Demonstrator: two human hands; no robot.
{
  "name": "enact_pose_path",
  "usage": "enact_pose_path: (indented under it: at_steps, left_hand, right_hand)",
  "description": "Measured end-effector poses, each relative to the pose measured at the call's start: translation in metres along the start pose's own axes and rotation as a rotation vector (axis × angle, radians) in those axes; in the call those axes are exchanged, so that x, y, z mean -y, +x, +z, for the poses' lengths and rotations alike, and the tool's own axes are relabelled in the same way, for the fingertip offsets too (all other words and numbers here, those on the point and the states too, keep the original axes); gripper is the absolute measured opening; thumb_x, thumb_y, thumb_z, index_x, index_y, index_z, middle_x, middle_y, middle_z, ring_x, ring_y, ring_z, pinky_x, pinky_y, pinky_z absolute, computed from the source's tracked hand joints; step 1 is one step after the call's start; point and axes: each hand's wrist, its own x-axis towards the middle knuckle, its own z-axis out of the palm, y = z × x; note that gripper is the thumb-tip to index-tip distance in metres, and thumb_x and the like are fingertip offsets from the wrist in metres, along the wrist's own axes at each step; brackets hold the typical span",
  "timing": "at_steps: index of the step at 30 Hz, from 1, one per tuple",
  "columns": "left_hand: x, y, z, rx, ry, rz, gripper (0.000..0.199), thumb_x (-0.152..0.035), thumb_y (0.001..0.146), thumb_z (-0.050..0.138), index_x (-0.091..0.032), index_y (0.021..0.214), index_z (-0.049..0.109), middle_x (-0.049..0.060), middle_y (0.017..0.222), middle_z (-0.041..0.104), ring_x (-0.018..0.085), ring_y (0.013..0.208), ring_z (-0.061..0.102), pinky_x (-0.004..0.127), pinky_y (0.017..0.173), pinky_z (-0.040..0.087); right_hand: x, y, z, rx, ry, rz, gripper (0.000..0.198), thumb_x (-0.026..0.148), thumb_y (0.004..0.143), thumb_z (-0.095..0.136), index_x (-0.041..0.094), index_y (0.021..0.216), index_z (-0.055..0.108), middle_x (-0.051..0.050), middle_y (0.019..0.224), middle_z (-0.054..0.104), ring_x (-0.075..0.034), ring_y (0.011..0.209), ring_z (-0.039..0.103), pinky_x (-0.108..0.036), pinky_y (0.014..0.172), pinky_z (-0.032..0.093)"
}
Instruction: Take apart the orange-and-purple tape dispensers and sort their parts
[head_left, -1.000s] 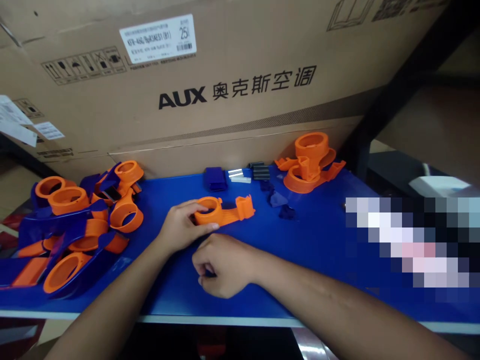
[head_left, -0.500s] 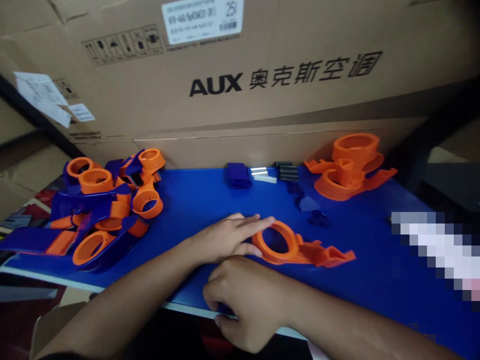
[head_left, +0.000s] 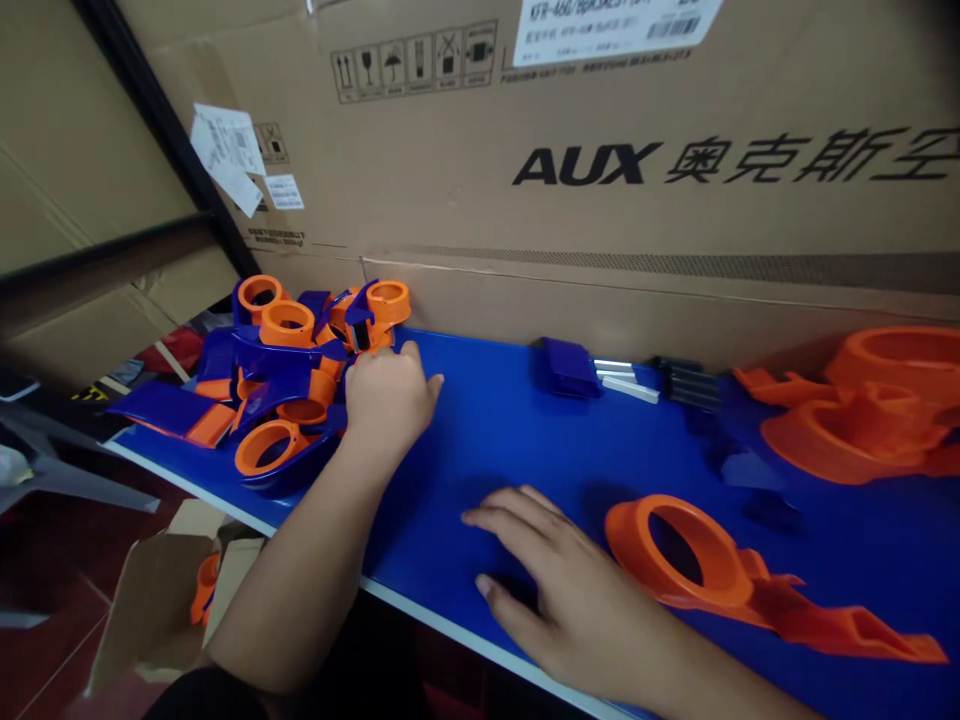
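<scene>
My left hand (head_left: 391,398) is over the right side of a pile of blue and orange tape dispensers (head_left: 289,325). Its thumb sticks out to the right, while its other fingers point away and are mostly hidden, so any grip cannot be made out. My right hand (head_left: 544,575) hovers low at the table's front, open, fingers apart and holding nothing. Just right of it, an orange tape dispenser frame (head_left: 675,555) lies on the blue tabletop (head_left: 480,425), its ring toward my hand. More orange dispenser frames (head_left: 862,430) are stacked at the far right.
Along the back are a blue plastic piece (head_left: 570,368), white strips (head_left: 628,385) and black cylinders (head_left: 686,382). Dark blue pieces (head_left: 750,467) lie in front. A large cardboard box (head_left: 450,190) walls the back. An open carton (head_left: 142,600) stands below the table's left front edge.
My left hand has left the orange frame and moved to the pile on the left. My right hand has opened from its curled pose. The view has swung left.
</scene>
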Motion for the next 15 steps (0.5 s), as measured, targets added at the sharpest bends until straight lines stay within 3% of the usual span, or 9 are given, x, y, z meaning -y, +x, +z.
enact_pose_path:
  at_steps: [4,9,15]
  left_hand:
    - [0.008,0.001,0.002,0.096,0.017,0.002,0.054,-0.063,0.089,0.057,-0.018,0.116,0.067,0.019,0.095,0.074,0.036,0.095,0.070,0.044,0.083,0.053]
    - [0.010,0.007,0.012,0.233,0.008,0.063,0.046,-0.059,0.090,0.058,-0.018,0.104,0.074,0.020,0.094,0.075,0.040,0.097,0.071,0.047,0.082,0.054]
    - [-0.002,0.009,0.018,0.209,0.012,0.087,0.038,-0.050,0.090,0.061,-0.016,0.098,0.077,0.021,0.091,0.074,0.039,0.091,0.072,0.048,0.078,0.055]
  right_hand:
    - [-0.005,-0.001,0.008,-0.108,-0.159,0.142,0.053,0.039,0.090,0.064,0.029,0.141,0.056,-0.012,0.142,0.058,-0.033,0.129,0.055,-0.058,0.107,0.046]
    - [-0.010,-0.003,0.011,-0.221,-0.314,0.350,0.060,0.054,0.089,0.062,0.024,0.141,0.055,-0.017,0.150,0.050,-0.042,0.137,0.045,-0.066,0.105,0.044]
    - [-0.018,-0.004,0.006,-0.296,-0.348,0.450,0.064,0.058,0.088,0.060,0.022,0.141,0.055,-0.019,0.150,0.048,-0.046,0.140,0.040,-0.069,0.103,0.044]
